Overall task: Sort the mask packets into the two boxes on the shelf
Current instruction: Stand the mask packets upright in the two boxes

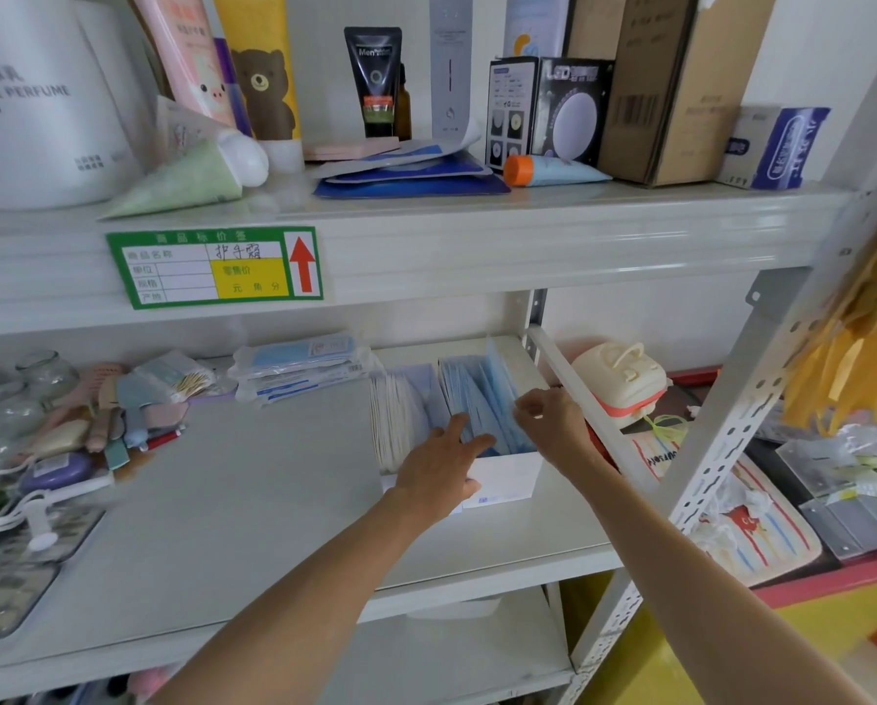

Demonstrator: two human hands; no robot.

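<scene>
Two white boxes stand side by side on the middle shelf. The left box (pixel 429 394) holds upright white mask packets (pixel 393 424). The right box (pixel 507 478) holds upright blue mask packets (pixel 482 394). My left hand (pixel 439 465) lies over the front of the boxes, fingers spread onto the blue packets. My right hand (pixel 548 417) pinches the edge of the blue packets at the right box's right side. A stack of flat mask packets (pixel 299 368) in clear wrap lies at the back of the shelf, left of the boxes.
The shelf board (pixel 233 501) is bare in front and left of the boxes. Combs, soaps and jars (pixel 70 419) crowd the left end. A slanted metal brace (pixel 594 424) passes right of the boxes. The upper shelf (pixel 426 231) carries tubes and cartons.
</scene>
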